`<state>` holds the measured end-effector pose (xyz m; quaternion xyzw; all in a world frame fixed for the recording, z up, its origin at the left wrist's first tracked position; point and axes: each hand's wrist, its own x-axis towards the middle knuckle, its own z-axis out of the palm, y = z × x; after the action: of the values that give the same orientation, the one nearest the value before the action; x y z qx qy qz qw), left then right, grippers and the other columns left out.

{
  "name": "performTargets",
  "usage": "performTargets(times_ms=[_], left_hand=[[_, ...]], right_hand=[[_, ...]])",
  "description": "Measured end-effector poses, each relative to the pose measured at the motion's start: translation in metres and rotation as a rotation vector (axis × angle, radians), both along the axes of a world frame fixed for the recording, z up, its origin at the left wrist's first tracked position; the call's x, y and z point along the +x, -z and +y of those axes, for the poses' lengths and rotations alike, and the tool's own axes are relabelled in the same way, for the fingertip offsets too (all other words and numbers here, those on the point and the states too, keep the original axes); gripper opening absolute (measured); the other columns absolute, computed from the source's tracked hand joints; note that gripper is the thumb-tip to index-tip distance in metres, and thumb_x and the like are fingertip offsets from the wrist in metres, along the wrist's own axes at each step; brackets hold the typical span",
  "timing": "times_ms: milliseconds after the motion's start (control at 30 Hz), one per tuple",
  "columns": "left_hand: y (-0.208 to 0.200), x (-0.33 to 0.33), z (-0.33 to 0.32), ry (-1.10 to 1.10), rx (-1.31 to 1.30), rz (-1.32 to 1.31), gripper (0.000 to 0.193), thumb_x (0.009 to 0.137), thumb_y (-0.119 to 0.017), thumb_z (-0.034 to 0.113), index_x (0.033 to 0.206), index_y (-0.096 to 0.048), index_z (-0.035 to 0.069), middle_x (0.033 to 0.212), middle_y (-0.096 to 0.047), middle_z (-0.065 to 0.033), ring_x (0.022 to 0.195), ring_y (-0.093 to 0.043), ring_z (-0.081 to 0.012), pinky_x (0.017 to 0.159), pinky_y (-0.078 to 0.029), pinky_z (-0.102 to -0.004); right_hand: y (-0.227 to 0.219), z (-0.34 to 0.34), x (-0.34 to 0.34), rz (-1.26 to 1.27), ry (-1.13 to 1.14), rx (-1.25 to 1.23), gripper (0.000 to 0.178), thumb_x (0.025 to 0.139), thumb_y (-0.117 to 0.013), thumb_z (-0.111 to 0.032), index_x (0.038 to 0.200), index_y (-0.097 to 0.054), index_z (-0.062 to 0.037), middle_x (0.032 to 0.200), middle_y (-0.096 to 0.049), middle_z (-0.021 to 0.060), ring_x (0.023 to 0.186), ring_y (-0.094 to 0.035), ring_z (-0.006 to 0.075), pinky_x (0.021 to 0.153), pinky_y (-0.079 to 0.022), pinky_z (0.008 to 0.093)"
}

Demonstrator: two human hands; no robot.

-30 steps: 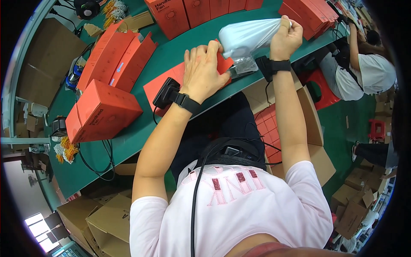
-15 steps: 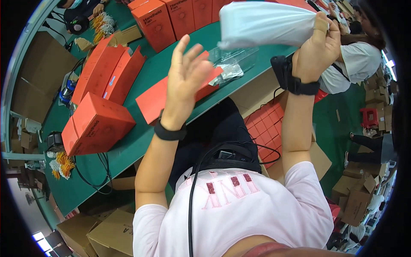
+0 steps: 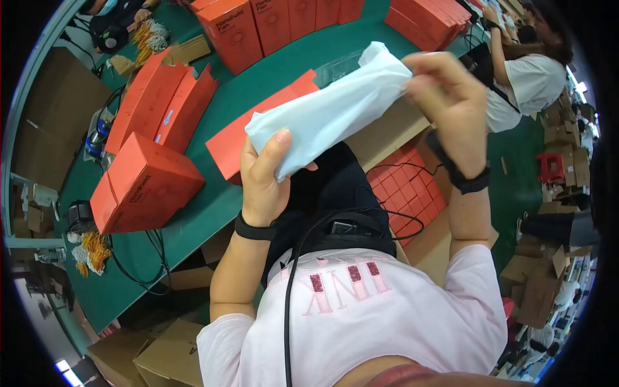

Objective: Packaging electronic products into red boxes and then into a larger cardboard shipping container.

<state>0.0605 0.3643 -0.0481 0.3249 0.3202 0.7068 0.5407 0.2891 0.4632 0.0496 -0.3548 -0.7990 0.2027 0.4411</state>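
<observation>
A pale bluish-white plastic bag (image 3: pixel 335 106), long and crinkled, is held slantwise above the table's near edge. My left hand (image 3: pixel 264 171) grips its lower left end, the thumb on top and the fingers underneath. At the upper right end is my right hand (image 3: pixel 451 106), fingers bent and smeared by motion; whether they pinch the bag cannot be made out. What the bag contains is hidden. Beneath and behind it, a flat red carton piece (image 3: pixel 238 145) lies on the green table (image 3: pixel 235 90), and a clear plastic tray (image 3: pixel 338 68) shows partly past the bag.
Red boxes (image 3: pixel 232 39) stand along the far side, with more red boxes (image 3: pixel 429 22) at the far right. To the left are open red cartons (image 3: pixel 145 97), a closed red box (image 3: pixel 148 187) and a black cable (image 3: pixel 158 251). A co-worker (image 3: pixel 532 80) sits at right.
The bag has swung down and left from the upper right. My left hand, open and apart from it before, now holds its lower end. My right hand has moved slightly lower.
</observation>
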Motion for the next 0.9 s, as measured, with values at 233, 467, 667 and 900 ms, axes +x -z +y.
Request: performTargets(times_ms=[233, 467, 667, 900], left_hand=[[0.002, -0.011, 0.0, 0.175, -0.103, -0.296, 0.047, 0.102, -0.051, 0.041, 0.125, -0.053, 0.0, 0.112, -0.067, -0.0146, 0.091, -0.07, -0.0229, 0.06, -0.06, -0.0324], [0.002, -0.018, -0.003, 0.01, -0.081, -0.251, 0.056, 0.102, -0.049, 0.048, 0.131, -0.051, 0.001, 0.116, -0.067, -0.0152, 0.092, -0.07, -0.023, 0.059, -0.059, -0.0309], [-0.005, -0.021, -0.012, -0.04, 0.11, 0.062, 0.066, 0.1, -0.054, 0.049, 0.139, -0.043, -0.003, 0.125, -0.062, -0.0157, 0.097, -0.069, -0.0237, 0.062, -0.059, -0.0341], [-0.021, 0.001, 0.007, -0.239, 0.148, 0.415, 0.062, 0.104, -0.043, 0.041, 0.14, -0.043, -0.01, 0.134, -0.058, -0.0176, 0.109, -0.065, -0.0236, 0.091, -0.051, -0.0335]], right_hand=[[0.004, -0.014, -0.005, 0.188, -0.579, -0.254, 0.015, 0.091, -0.07, -0.007, 0.1, -0.064, 0.0026, 0.085, -0.061, 0.0049, 0.077, -0.057, 0.0105, 0.069, -0.047, 0.0264], [0.013, 0.002, 0.005, -0.043, -0.5, -0.328, 0.024, 0.095, -0.05, 0.004, 0.116, -0.062, 0.0057, 0.098, -0.063, 0.0071, 0.081, -0.059, 0.01, 0.072, -0.047, 0.0222], [0.025, 0.0, -0.006, 0.133, -0.453, -0.703, 0.033, 0.09, -0.064, 0.0, 0.122, -0.056, 0.0059, 0.115, -0.066, 0.0111, 0.097, -0.066, 0.0128, 0.081, -0.054, 0.025], [0.038, 0.003, -0.014, 0.031, -0.634, -0.93, 0.041, 0.089, -0.069, -0.007, 0.126, -0.058, 0.0064, 0.117, -0.068, 0.0067, 0.108, -0.061, 0.0108, 0.095, -0.048, 0.0273]])
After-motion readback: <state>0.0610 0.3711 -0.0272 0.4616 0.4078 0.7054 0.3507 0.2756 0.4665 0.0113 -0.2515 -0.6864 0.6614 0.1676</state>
